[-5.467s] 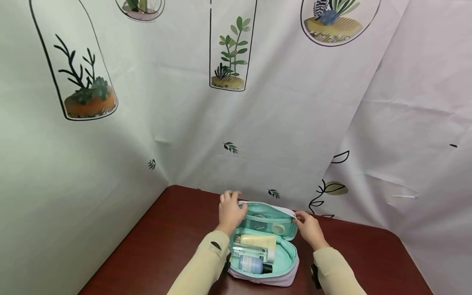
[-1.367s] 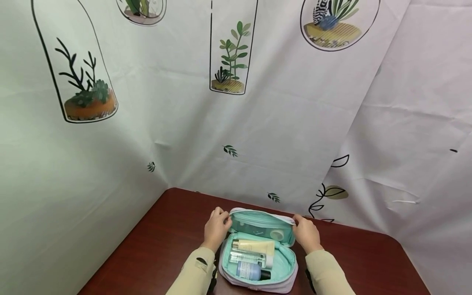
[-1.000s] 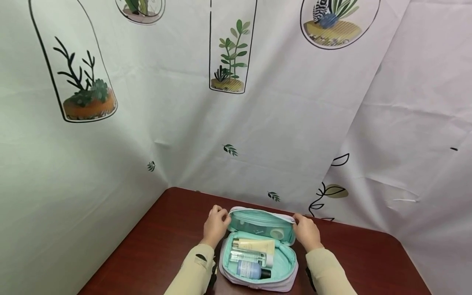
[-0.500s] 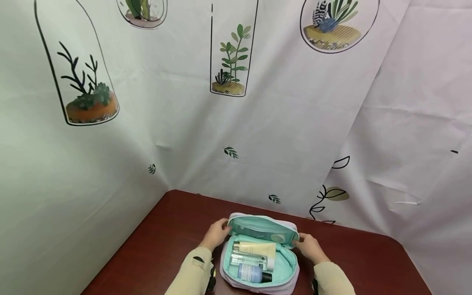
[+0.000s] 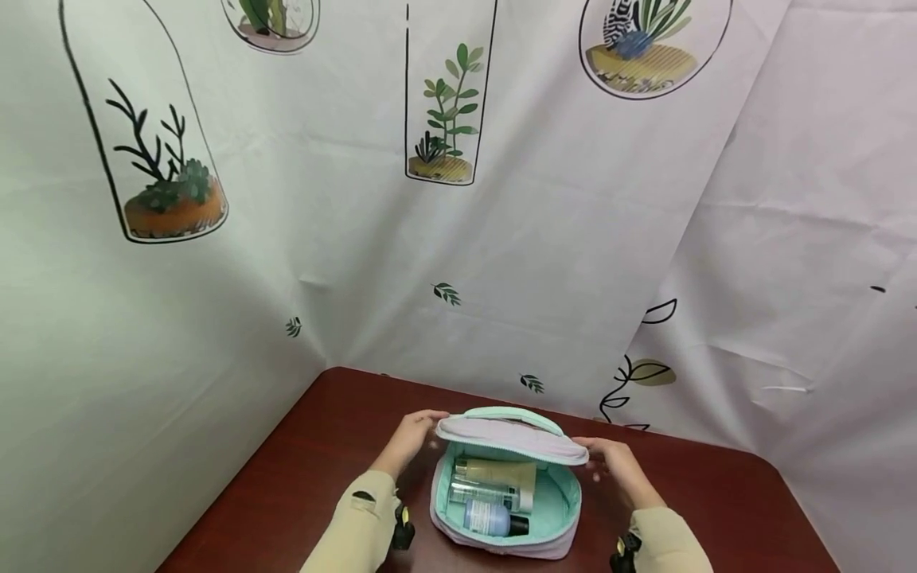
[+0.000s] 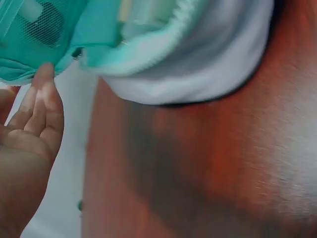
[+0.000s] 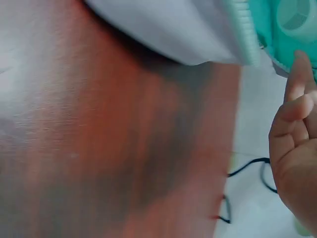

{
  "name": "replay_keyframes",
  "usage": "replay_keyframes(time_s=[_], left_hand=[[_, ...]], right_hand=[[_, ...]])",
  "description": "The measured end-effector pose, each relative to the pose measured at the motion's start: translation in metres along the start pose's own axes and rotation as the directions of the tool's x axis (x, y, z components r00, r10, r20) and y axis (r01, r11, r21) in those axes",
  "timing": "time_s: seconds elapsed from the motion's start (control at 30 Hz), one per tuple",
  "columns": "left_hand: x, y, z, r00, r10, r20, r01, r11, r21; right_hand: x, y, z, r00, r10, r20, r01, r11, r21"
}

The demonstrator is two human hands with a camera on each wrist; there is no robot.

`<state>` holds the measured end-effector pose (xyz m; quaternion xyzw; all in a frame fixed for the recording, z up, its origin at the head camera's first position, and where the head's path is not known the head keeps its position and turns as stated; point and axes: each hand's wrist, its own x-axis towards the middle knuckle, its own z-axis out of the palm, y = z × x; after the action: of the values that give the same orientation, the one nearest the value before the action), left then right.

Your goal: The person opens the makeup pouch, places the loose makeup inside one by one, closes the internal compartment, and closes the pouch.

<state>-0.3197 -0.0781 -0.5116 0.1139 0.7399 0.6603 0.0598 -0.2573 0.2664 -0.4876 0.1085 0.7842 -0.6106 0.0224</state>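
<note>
A lilac toiletry bag (image 5: 516,551) with mint lining stands on the table. Its lid (image 5: 510,435) leans forward over the back of the compartment, handle on top. My left hand (image 5: 407,439) holds the lid's left edge; in the left wrist view its fingertips (image 6: 45,72) lie against the mint inside. At the lid's right edge is my right hand (image 5: 618,465), one finger reaching onto the inner side in the right wrist view, others bent. Inside the bag lie a cream-yellow tube (image 5: 505,473), a clear bottle (image 5: 485,492) and a blue bottle (image 5: 487,517) with a black cap.
The dark red table (image 5: 315,461) reaches back to a white curtain (image 5: 372,239) printed with plants. In the right wrist view a round white item (image 7: 298,19) shows in the lid's pocket.
The lid has swung forward and down from upright, its lilac outside and mint handle now showing. Both hands have moved with its edges. The bottles and tube stay in the bag.
</note>
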Motion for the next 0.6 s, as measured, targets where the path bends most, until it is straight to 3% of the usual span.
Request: replay_keyframes(time_s=[0.13,0.23,0.33,0.47,0.6], left_hand=[[0.000,0.008,-0.010,0.999,0.003,0.049,-0.003,1.000,-0.002],[-0.004,0.007,-0.018,0.992,-0.017,0.123,0.011,0.999,0.051],[-0.010,0.000,-0.025,0.971,-0.046,0.234,0.022,0.994,0.105],[-0.019,-0.006,-0.026,0.931,-0.098,0.353,0.037,0.984,0.173],[-0.021,-0.002,-0.020,0.921,-0.141,0.362,0.048,0.966,0.254]], right_hand=[[-0.007,-0.011,-0.012,0.991,-0.054,0.123,0.058,0.998,-0.029],[-0.014,-0.010,-0.020,0.958,-0.083,0.275,0.114,0.988,-0.100],[-0.022,-0.004,-0.020,0.926,-0.073,0.371,0.138,0.979,-0.150],[-0.029,0.007,-0.014,0.935,-0.013,0.355,0.091,0.975,-0.203],[-0.031,0.016,-0.009,0.952,0.044,0.302,0.030,0.972,-0.234]])
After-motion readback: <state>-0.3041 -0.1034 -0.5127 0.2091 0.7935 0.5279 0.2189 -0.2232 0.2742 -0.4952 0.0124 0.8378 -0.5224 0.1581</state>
